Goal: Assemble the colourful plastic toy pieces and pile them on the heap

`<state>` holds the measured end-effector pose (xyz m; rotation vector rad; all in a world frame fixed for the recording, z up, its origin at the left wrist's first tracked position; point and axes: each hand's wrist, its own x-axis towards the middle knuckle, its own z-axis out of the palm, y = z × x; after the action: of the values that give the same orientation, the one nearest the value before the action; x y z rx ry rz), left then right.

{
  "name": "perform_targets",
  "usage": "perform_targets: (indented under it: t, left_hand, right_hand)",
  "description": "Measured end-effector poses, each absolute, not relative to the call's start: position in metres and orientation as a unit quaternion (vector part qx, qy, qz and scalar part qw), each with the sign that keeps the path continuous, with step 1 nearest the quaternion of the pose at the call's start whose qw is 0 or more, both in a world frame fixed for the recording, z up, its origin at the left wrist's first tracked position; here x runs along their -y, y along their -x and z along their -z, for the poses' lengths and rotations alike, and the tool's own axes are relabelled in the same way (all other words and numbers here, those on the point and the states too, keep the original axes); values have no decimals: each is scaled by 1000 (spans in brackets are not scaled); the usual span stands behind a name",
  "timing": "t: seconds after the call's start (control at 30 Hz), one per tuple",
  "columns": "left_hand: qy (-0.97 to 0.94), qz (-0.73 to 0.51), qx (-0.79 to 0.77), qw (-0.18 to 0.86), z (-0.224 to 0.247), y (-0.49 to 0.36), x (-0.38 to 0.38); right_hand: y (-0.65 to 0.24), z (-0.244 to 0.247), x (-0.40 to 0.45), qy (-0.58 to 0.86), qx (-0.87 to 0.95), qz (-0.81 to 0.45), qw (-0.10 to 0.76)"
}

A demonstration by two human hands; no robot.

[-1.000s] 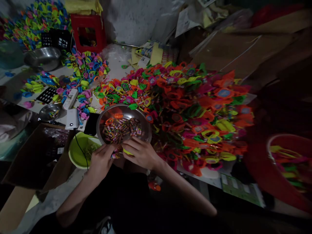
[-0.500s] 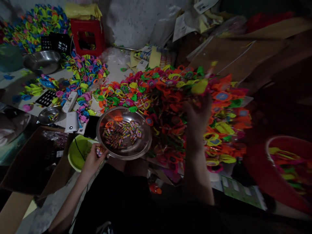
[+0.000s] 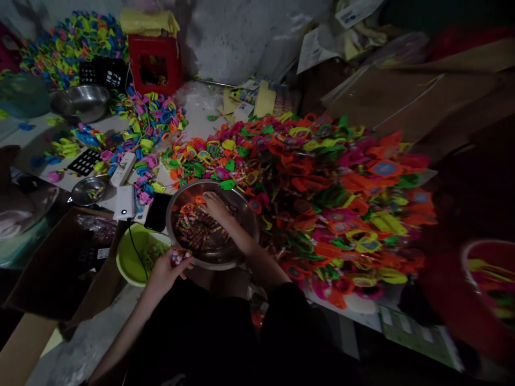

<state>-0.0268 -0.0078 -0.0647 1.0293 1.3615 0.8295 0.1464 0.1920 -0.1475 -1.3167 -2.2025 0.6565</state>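
Note:
A steel bowl (image 3: 241,214) sits in front of me, holding several small multicoloured pieces (image 3: 197,228) and an orange ring. My right hand (image 3: 215,205) reaches into the bowl, fingers down on the pieces at its far side; whether it grips anything I cannot tell. My left hand (image 3: 167,271) rests at the bowl's near-left rim, closed on a small bunch of the coloured pieces (image 3: 177,255). To the right of the bowl spreads a big heap of orange, pink, green and yellow plastic toy frames (image 3: 333,193).
A lime-green basin (image 3: 131,262) stands left of the bowl, by a white power bank (image 3: 124,202) and a black phone. A small steel dish (image 3: 88,190), a large steel bowl (image 3: 80,102), a red stool (image 3: 155,64), a red bucket (image 3: 486,279) and cardboard surround the spot.
My right hand, a moment ago raised over the toy heap with a yellow piece, has come back down into the steel bowl. My left hand stays at the bowl's rim with its pieces.

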Motion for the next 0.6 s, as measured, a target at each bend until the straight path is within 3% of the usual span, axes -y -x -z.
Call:
perform_targets:
  t: [0.2, 0.4, 0.6]
  left_hand:
    - [-429, -378, -578, 582, 63, 28, 3]
    - [-540, -366, -613, 446, 60, 26, -6]
    - [-594, -353, -608, 391, 51, 21, -5]
  right_hand:
    - [-152, 124, -154, 444, 809, -280, 266]
    - [-165, 68, -88, 320, 789, -450, 269]
    - [-172, 42, -63, 290, 799, -465, 248]
